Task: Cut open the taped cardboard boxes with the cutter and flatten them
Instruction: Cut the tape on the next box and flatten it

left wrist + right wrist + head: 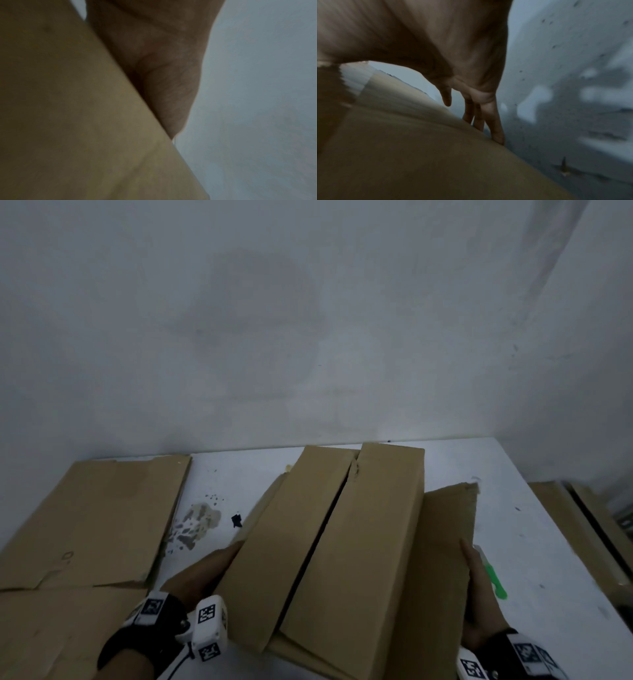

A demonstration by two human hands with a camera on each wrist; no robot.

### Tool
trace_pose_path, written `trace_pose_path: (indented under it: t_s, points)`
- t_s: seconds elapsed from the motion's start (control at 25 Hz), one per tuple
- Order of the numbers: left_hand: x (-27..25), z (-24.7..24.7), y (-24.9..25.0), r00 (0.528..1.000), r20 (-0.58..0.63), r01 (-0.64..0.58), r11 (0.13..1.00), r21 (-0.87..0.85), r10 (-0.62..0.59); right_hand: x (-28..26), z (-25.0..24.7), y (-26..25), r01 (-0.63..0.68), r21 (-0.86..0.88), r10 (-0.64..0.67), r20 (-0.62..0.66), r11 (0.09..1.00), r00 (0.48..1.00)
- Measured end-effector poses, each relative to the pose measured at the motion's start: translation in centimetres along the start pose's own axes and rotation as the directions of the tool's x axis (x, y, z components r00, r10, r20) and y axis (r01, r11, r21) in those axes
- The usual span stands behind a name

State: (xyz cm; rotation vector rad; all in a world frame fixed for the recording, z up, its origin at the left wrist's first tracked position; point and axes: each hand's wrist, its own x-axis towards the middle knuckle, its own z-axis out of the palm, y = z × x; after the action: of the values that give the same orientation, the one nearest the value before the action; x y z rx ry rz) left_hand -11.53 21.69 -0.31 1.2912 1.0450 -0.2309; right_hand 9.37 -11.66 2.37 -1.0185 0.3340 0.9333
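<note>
A long brown cardboard box (342,525) lies on the white table (219,474), with a dark open slit running along its top. My left hand (205,573) presses flat against the box's left side; the left wrist view shows my left hand (163,67) laid on the cardboard (68,108). My right hand (476,587) rests with straight fingers (494,121) against the loose side flap (445,529) on the right, seen close as cardboard (419,148) in the right wrist view. The green cutter (495,580) lies on the table just right of my right hand, untouched.
Flattened cardboard sheets (96,518) cover the table's left part. A worn patch (198,522) and a small black scrap (236,520) mark the surface between them and the box. More cardboard (575,529) stands past the table's right edge. A pale wall rises behind.
</note>
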Motion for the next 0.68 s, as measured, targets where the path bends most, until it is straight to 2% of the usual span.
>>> trace_pose_path:
  t_s: [0.08,0.32,0.36,0.44,0.48,0.56,0.6,0.68]
  points:
    - [-0.2,-1.9,-1.3,0.996,-0.08,0.039,0.999,0.036,-0.036,0.0,0.7,-0.2,0.019,-0.003,-0.019,-0.015,1.0,1.0]
    - [-3.1,-5.1,-3.5,0.982,-0.087,0.164,0.986,-0.022,-0.165,0.0,3.1,-1.6,0.121,-0.028,-0.12,0.031,0.992,0.992]
    - [-3.4,-5.0,-3.4,0.983,-0.09,0.151,0.986,-0.074,-0.158,0.2,3.7,-1.9,0.149,-0.044,-0.148,0.041,0.988,0.988]
    - [-3.3,-4.8,-3.9,0.983,-0.165,0.027,0.954,-0.3,-0.08,0.5,4.7,-2.6,0.215,-0.059,-0.213,0.036,0.975,0.976]
    - [-3.2,-4.7,-4.3,0.971,-0.237,-0.072,0.89,-0.451,-0.041,0.7,5.2,-2.8,0.247,-0.069,-0.246,0.023,0.967,0.969]
    - [-3.1,-4.7,-5.3,0.947,-0.321,-0.222,0.687,-0.692,-0.018,1.2,5.9,-3.2,0.302,-0.095,-0.302,0.017,0.949,0.953]
    - [-3.3,-4.4,-5.6,0.947,-0.322,-0.264,0.574,-0.775,0.001,1.4,6.0,-3.4,0.329,-0.109,-0.33,0.011,0.938,0.944]
    - [-3.5,-3.3,-6.0,0.96,-0.276,-0.265,0.441,-0.858,0.04,1.2,6.7,-3.9,0.387,-0.135,-0.395,-0.03,0.912,0.918]
